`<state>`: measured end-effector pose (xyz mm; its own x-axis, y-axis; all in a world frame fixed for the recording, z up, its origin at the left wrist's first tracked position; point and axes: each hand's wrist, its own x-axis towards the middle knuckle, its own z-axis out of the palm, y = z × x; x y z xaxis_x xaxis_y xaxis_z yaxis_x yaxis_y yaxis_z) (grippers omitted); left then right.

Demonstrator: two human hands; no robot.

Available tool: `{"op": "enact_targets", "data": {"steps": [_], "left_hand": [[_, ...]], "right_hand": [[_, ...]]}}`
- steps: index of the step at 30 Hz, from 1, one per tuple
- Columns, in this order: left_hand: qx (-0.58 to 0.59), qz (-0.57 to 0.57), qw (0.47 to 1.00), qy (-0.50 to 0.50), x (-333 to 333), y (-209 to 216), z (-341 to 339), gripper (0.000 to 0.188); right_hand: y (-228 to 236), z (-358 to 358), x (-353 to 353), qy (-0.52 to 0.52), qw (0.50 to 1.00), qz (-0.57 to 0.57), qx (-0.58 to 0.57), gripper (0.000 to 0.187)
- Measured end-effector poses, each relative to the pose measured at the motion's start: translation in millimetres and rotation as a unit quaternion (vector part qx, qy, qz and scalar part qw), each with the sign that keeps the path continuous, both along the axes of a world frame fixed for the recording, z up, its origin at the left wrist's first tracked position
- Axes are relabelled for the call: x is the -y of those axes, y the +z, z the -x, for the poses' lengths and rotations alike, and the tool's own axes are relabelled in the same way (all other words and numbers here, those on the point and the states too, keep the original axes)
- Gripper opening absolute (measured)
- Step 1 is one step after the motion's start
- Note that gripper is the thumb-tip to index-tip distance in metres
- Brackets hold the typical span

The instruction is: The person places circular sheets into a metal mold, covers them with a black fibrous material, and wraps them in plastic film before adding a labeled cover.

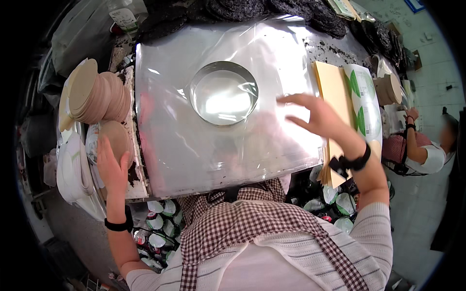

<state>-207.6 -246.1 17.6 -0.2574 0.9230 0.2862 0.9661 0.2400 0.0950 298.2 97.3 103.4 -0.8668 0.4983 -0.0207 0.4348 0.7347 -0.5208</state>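
Note:
My left hand (112,165) is at the left edge of the work surface, its fingers stretched along a short stack of round brown card discs (116,137) and its thumb at the near side. Whether it grips a disc cannot be told. My right hand (318,115) hovers over the right part of a clear plastic sheet (179,155), fingers apart and nothing in them. Near the middle of that glossy sheet, a wide, shallow metal ring (196,104) rests, apart from both hands. Light glares through its opening and along the sheet.
Taller disc stacks (99,99) stand at the left. Dark, crinkled round sheets resembling dried seaweed (233,8) line the back. Cream card (332,77) and green-printed wrapping (361,92) lie at the right. Several packets (155,221) sit below the surface. A co-worker (422,150) is at far right.

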Motion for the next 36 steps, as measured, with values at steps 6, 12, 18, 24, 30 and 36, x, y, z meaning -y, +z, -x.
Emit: {"op": "enact_targets", "data": {"steps": [6, 12, 18, 24, 30, 36], "left_hand": [[-0.138, 0.111, 0.984, 0.027, 5, -22, 15, 0.058], [-0.101, 0.122, 0.987, -0.025, 31, 14, -9, 0.041], [0.117, 0.075, 0.988, 0.068, 26, 62, -16, 0.027], [0.01, -0.187, 0.937, -0.295, -173, 101, -177, 0.032], [0.149, -0.043, 0.919, -0.364, -220, -4, -191, 0.033], [0.179, -0.227, 0.919, -0.269, -200, 59, -176, 0.048]], "right_hand": [[-60, 212, -245, -0.112, 0.952, -0.278, -0.067, 0.1], [-100, 277, -338, -0.11, 0.981, -0.096, 0.128, 0.118], [-107, 270, -348, -0.095, 0.99, -0.041, 0.092, 0.112], [-118, 257, -372, -0.105, 0.99, -0.077, 0.057, 0.068], [-59, 204, -234, -0.096, 0.925, -0.28, -0.239, 0.052], [-23, 79, -31, 0.136, 0.933, -0.28, -0.18, 0.062]]}}
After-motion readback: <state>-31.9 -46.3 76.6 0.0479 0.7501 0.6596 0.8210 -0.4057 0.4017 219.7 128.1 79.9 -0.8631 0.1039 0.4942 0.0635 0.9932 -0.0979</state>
